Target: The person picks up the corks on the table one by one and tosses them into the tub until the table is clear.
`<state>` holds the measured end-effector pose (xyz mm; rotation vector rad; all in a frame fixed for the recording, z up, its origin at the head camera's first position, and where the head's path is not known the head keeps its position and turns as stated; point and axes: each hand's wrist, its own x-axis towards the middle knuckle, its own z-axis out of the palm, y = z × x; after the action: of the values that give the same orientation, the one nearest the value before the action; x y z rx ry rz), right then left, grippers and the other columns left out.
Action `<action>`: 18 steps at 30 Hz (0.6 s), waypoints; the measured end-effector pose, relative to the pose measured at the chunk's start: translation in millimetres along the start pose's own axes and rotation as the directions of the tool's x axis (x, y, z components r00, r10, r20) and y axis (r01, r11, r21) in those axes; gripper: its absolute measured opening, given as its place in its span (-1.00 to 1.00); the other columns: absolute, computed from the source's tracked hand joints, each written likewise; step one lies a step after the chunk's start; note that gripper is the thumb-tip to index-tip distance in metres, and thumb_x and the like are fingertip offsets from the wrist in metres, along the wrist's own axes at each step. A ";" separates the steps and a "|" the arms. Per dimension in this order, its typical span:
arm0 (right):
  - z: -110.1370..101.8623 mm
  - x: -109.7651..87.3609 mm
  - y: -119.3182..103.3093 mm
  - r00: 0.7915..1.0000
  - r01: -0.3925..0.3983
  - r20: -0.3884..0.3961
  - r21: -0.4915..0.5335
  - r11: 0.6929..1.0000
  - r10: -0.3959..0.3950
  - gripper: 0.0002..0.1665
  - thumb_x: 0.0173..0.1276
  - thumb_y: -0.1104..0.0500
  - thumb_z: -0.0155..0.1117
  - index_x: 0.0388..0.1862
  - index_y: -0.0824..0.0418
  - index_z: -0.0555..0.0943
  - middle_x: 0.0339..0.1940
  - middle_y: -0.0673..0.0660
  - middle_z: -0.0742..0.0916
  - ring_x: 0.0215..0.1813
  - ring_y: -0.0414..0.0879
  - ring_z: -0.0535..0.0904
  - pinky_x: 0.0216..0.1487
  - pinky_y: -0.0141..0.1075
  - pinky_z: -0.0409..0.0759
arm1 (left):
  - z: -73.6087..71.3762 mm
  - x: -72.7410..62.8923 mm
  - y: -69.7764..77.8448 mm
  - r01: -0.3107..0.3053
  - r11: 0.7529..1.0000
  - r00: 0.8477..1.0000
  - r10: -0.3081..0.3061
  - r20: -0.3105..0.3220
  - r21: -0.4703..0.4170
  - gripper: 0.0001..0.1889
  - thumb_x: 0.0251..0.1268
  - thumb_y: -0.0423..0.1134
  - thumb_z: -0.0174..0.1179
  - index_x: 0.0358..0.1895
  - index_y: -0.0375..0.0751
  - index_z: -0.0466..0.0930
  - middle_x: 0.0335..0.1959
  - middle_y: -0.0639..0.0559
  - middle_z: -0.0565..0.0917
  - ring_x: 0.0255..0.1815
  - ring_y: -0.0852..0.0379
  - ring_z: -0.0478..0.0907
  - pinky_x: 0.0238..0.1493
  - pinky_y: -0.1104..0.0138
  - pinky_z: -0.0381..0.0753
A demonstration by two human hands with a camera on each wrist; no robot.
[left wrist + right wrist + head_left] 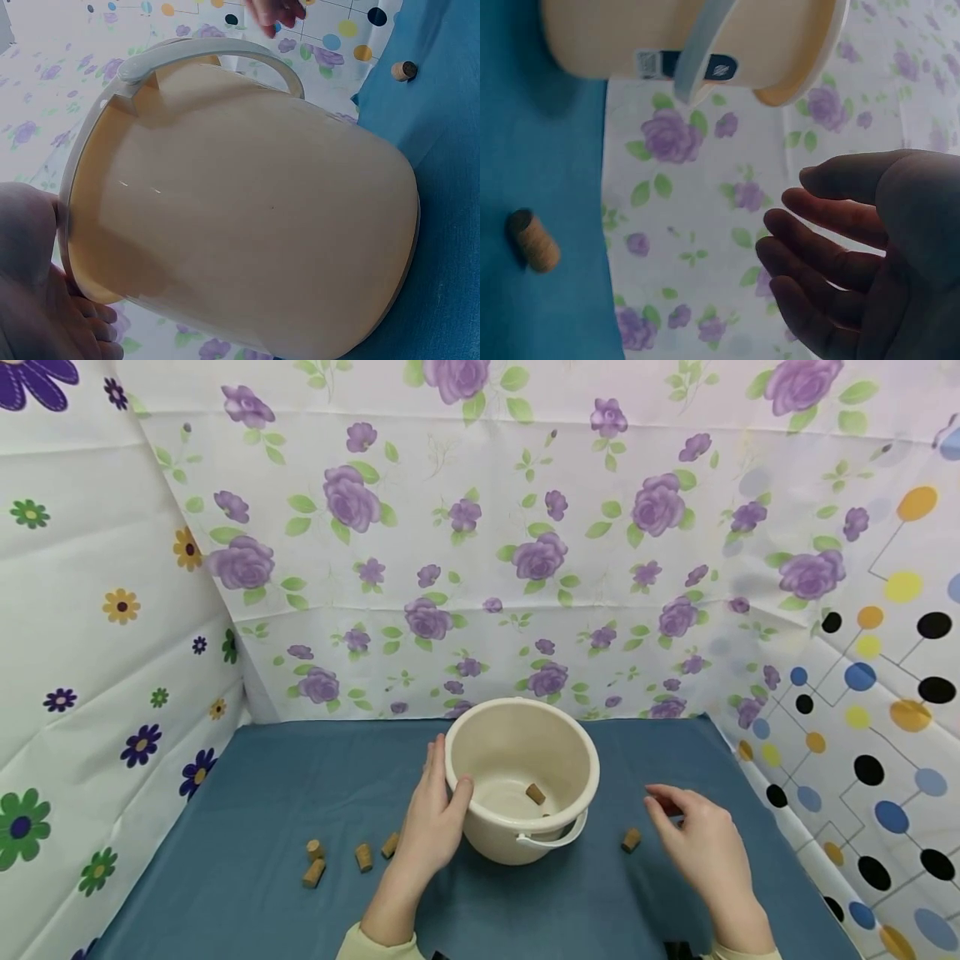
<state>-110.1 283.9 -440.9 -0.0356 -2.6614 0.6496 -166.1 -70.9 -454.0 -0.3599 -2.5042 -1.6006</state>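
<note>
A cream bucket [517, 839] with a white handle [558, 839] stands on the blue-covered table, its mouth turned toward me. My left hand [438, 827] holds it by the left side of the rim, the thumb over the edge and the fingers along the outside. Inside lies a cork [535, 793], and a bit of another shows above the near rim. To the right, my right hand [697, 843] hovers with loosely bent fingers and nothing in them, as the right wrist view shows. Below and left of it a cork [631, 839] lies on the table.
Left of the bucket, several corks lie on the table, among them one cork [363, 857] and another cork [313, 872]. A flowered sheet [465, 568] hangs behind the table, and patterned sheets close off both sides.
</note>
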 end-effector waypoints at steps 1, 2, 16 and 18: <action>0.3 -0.5 2.4 1.000 -0.015 0.027 -0.002 1.000 0.015 -0.66 0.59 0.02 0.38 0.19 0.15 0.80 -0.12 0.09 0.83 -0.22 -0.03 0.74 -0.25 -0.02 0.71 | -0.1 0.1 0.2 -0.001 1.000 1.000 0.001 -0.001 -0.001 -0.17 0.73 0.07 0.00 0.80 -0.02 -0.25 0.79 -0.06 -0.18 0.77 -0.06 -0.19 0.61 -0.25 0.03; 0.4 -1.3 4.5 0.998 -0.030 0.052 -0.004 1.000 0.030 -0.65 0.59 0.01 0.37 0.20 0.15 0.80 -0.12 0.08 0.83 -0.23 -0.04 0.74 -0.25 -0.02 0.70 | -0.2 0.1 0.3 -0.003 1.000 1.000 0.003 -0.001 0.000 -0.17 0.73 0.07 0.00 0.80 -0.02 -0.25 0.79 -0.06 -0.18 0.77 -0.06 -0.20 0.61 -0.25 0.03; 12.9 -4.8 24.0 0.933 -0.175 0.313 -0.031 0.984 0.176 -0.51 0.60 -0.10 0.34 0.30 0.18 0.74 -0.16 -0.02 0.82 -0.28 -0.17 0.69 -0.37 -0.16 0.64 | 0.0 -0.7 0.2 0.008 1.000 1.000 -0.008 0.001 0.003 -0.17 0.73 0.07 0.00 0.80 -0.02 -0.24 0.79 -0.06 -0.17 0.77 -0.08 -0.19 0.61 -0.25 0.03; 15.1 -5.0 26.0 0.926 -0.180 0.330 -0.035 0.983 0.181 -0.51 0.59 -0.08 0.36 0.30 0.18 0.74 -0.15 -0.01 0.82 -0.27 -0.15 0.71 -0.36 -0.14 0.67 | 0.1 -0.2 -0.5 0.004 1.000 1.000 -0.004 0.000 0.007 -0.17 0.74 0.07 -0.01 0.80 -0.03 -0.24 0.79 -0.07 -0.17 0.77 -0.09 -0.19 0.61 -0.25 0.03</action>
<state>-113.1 300.0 -466.7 -0.1908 -3.0115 0.7676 -166.0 -71.0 -454.6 -0.3545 -2.5118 -1.5934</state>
